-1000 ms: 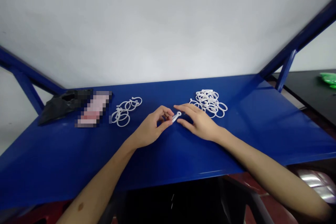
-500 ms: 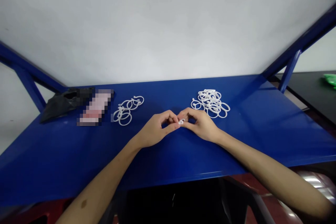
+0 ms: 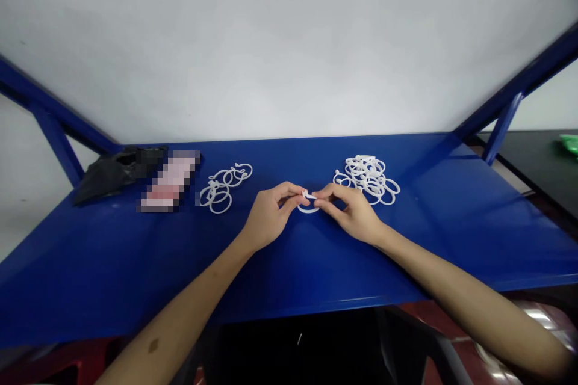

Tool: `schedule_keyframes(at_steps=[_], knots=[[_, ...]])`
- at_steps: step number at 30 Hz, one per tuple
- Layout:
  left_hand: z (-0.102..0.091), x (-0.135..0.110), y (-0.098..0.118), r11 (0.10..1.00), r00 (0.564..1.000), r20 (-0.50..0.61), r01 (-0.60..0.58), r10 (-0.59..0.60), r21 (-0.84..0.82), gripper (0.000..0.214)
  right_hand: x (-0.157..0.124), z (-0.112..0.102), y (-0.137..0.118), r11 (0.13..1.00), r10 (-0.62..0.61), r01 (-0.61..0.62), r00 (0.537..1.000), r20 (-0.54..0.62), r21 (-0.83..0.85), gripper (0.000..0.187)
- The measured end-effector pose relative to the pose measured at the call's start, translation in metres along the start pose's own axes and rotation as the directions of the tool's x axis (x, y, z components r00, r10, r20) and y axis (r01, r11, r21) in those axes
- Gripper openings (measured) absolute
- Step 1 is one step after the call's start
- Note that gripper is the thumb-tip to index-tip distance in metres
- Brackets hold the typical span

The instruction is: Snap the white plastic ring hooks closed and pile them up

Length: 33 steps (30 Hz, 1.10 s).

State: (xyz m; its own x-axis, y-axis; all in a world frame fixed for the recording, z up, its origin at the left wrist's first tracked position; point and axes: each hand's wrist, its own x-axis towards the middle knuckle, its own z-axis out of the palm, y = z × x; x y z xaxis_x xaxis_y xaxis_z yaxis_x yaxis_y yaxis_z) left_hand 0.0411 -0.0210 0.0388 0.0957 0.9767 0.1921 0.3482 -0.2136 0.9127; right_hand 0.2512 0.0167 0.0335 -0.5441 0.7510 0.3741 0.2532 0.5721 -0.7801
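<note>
Between my two hands, near the middle of the blue table [image 3: 289, 277], is a white plastic ring [image 3: 308, 210], like a curtain or shower ring. My left hand [image 3: 275, 210] pinches its left side between thumb and fingers, beside a small knob at the top. With thumb and forefinger my right hand [image 3: 350, 207] grips the right side. The fingertips hide parts of the ring. A pile of similar white rings [image 3: 368, 177] lies just beyond my right hand. A smaller group of white rings [image 3: 221, 197] lies to the left of my left hand.
At the back left are a black plastic bag [image 3: 103, 177] and a blurred-out pink and white packet [image 3: 174, 177]. Blue frame bars [image 3: 503, 126] rise at both table ends. Beyond the right end stands a dark surface with a green object [image 3: 569, 144].
The ring has turned, so its lower curve now shows below my fingers. My hands have drawn slightly apart. The whole view has shifted a little; both ring groups look unchanged.
</note>
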Motion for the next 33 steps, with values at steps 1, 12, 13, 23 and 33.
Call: schedule_keyframes(at_steps=[1,12,13,23,33], knots=[[0.002,-0.001,-0.001,0.999,1.000,-0.008,-0.022,0.022,0.032,0.009,0.000,0.000,0.000,0.999,-0.033,0.034,0.999,0.006,-0.018,0.015],[0.009,-0.009,-0.005,0.883,0.933,0.006,-0.343,0.361,0.321,0.013,-0.007,0.002,0.001,0.928,-0.263,0.279,0.960,0.096,-0.248,0.016],[0.009,-0.008,-0.005,0.864,0.924,0.018,-0.363,0.381,0.348,0.012,-0.006,0.002,-0.001,0.923,-0.264,0.278,0.961,0.085,-0.266,0.016],[-0.051,0.019,-0.016,0.332,0.962,-0.258,0.215,0.090,0.918,0.035,0.014,-0.052,0.028,0.759,-0.190,-0.004,0.955,-0.227,-0.652,0.023],[-0.067,0.017,-0.031,0.235,0.968,-0.247,0.231,0.039,0.944,0.031,0.019,-0.061,0.050,0.679,-0.148,0.018,0.983,-0.113,-0.734,0.020]])
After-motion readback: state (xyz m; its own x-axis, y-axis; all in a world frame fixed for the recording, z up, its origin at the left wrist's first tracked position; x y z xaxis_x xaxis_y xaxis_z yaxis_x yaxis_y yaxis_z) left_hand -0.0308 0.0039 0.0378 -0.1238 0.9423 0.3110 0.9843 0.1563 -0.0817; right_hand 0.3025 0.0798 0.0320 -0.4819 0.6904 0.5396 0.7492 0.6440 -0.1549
